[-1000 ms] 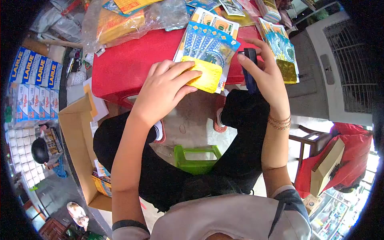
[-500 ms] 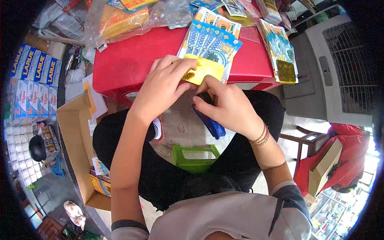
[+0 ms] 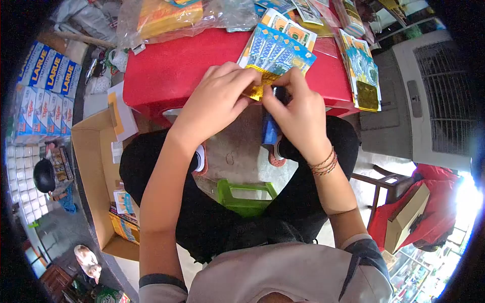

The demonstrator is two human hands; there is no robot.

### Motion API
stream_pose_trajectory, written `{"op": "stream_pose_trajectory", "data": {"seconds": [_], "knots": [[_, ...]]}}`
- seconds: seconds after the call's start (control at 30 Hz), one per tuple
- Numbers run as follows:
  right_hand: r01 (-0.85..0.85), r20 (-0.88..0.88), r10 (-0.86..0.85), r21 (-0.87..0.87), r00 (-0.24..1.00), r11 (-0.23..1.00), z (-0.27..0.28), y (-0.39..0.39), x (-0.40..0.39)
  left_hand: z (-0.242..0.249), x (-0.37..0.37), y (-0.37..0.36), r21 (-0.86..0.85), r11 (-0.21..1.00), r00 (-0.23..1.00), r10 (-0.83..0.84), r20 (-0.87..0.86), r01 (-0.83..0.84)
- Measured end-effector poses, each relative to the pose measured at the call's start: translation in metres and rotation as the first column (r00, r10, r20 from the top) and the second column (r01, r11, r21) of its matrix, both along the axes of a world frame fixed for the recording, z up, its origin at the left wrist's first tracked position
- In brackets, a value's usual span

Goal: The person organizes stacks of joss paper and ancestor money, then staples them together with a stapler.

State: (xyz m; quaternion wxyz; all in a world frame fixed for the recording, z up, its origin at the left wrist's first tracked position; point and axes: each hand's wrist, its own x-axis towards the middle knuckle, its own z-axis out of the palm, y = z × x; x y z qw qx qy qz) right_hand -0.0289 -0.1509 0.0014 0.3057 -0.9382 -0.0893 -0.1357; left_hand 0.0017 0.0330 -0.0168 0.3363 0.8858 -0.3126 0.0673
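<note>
At the front edge of the red table, my left hand pinches a shiny gold foil sheet, now folded or bunched over the lower end of a stack of paper notes. Blue notes fan out on top of that stack, with dollar-style notes behind them. My right hand is closed around what looks like a blue-and-black stapler, hanging downward from the palm. Its thumb and index finger also touch the gold foil's right side. The fingers partly hide the foil.
A similar bundle with gold foil lies at the right of the red table. Plastic-wrapped packs are at the back. An open cardboard box stands at left, a green stool between the legs, a grey cooler at right.
The gold foil, flat before, is now folded in at the stack's lower end. My right hand has moved up to it, and the stapler hangs more upright. The view has shifted slightly.
</note>
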Motion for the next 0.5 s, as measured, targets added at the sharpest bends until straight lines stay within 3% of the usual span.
{"op": "stream_pose_trajectory", "data": {"seconds": [0.07, 0.17, 0.27, 0.37, 0.4, 0.5], "knots": [[0.002, -0.015, -0.001, 0.058, 1.000, 0.998, -0.001, -0.006, 0.005, -0.007, 0.001, -0.004, -0.010, 0.999, 0.976, -0.042, 0.216, 0.045], [-0.018, -0.053, 0.032, 0.250, 0.998, 0.968, -0.007, -0.024, 0.016, -0.014, 0.002, -0.009, -0.046, 0.996, 0.949, -0.062, 0.309, 0.080], [-0.006, -0.142, 0.057, 0.336, 0.988, 0.942, -0.001, -0.031, 0.017, -0.020, 0.004, -0.014, -0.081, 0.993, 0.938, -0.052, 0.342, 0.084], [0.034, -0.154, 0.023, 0.355, 0.988, 0.934, -0.006, -0.034, 0.020, -0.025, 0.004, -0.021, -0.044, 0.996, 0.913, -0.053, 0.404, 0.077], [0.012, -0.044, -0.001, 0.256, 0.999, 0.967, -0.010, -0.033, 0.022, -0.026, 0.004, -0.023, -0.007, 0.998, 0.896, -0.058, 0.441, 0.068], [0.057, 0.015, -0.060, 0.122, 0.998, 0.991, -0.011, -0.030, 0.024, -0.024, -0.003, -0.033, -0.001, 0.998, 0.885, -0.055, 0.463, 0.063]]}}
